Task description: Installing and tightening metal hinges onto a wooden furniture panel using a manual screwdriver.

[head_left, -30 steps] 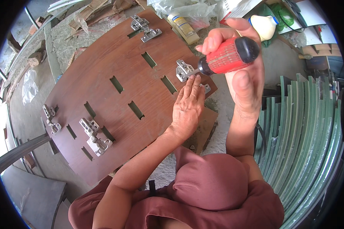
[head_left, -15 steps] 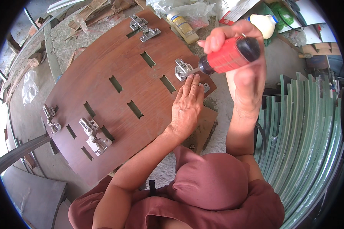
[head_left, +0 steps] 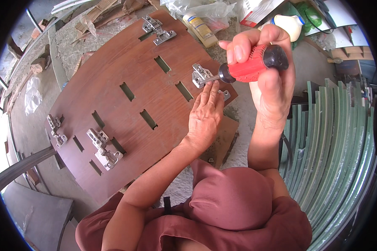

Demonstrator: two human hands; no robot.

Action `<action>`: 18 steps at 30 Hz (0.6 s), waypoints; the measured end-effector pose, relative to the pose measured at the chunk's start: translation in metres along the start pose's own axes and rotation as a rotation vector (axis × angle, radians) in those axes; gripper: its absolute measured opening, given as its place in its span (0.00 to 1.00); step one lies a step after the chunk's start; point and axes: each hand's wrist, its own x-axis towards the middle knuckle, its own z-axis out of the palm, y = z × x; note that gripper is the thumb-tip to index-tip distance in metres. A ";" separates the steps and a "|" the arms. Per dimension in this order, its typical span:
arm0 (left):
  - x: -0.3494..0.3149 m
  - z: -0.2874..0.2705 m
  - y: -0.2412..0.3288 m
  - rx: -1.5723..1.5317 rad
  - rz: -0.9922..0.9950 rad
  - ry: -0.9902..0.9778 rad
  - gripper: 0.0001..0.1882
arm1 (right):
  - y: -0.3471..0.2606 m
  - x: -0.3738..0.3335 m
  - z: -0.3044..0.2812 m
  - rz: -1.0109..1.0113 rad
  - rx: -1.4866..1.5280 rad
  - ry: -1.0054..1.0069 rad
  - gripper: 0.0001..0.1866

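Observation:
My right hand [head_left: 271, 90] is closed around the red handle of a black-ended screwdriver [head_left: 248, 70]. Its shaft points left, and the tip meets a metal cabinet hinge [head_left: 200, 75] near the right corner of a brown wood-grain panel [head_left: 134, 115]. My left hand [head_left: 205, 121] lies with fingers stretched out over the lower part of that hinge, fingertips beside the screwdriver's shaft. The hand partly hides the hinge, and its thumb is not visible. Similar hinges sit on the panel at the top [head_left: 157, 30], the left end [head_left: 56, 131] and the lower left [head_left: 104, 148].
Several rectangular slots [head_left: 148, 119] pierce the panel. Beyond it lie a yellow-labelled bottle [head_left: 200, 30], clear plastic bags [head_left: 215, 10] and a white container [head_left: 290, 27]. Glass sheets [head_left: 331, 146] stand in a row at right. Wood scraps [head_left: 97, 16] lie far left; a dark board [head_left: 37, 213] is lower left.
The screwdriver's handle has turned a little and shifted slightly right, and my right fingers have changed their hold on it. The left hand and panel have hardly moved.

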 end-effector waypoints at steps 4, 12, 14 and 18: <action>0.000 -0.002 -0.001 -0.007 -0.006 0.013 0.23 | 0.002 0.003 0.001 -0.075 0.068 -0.084 0.34; 0.000 0.001 0.000 -0.012 -0.013 0.008 0.23 | -0.005 0.000 0.015 -0.048 0.036 0.052 0.33; -0.001 0.001 -0.001 -0.005 -0.021 0.009 0.23 | -0.005 0.000 0.014 -0.034 0.021 0.022 0.34; 0.000 -0.001 0.001 -0.008 -0.010 0.008 0.24 | 0.005 0.002 -0.004 -0.076 0.070 -0.111 0.36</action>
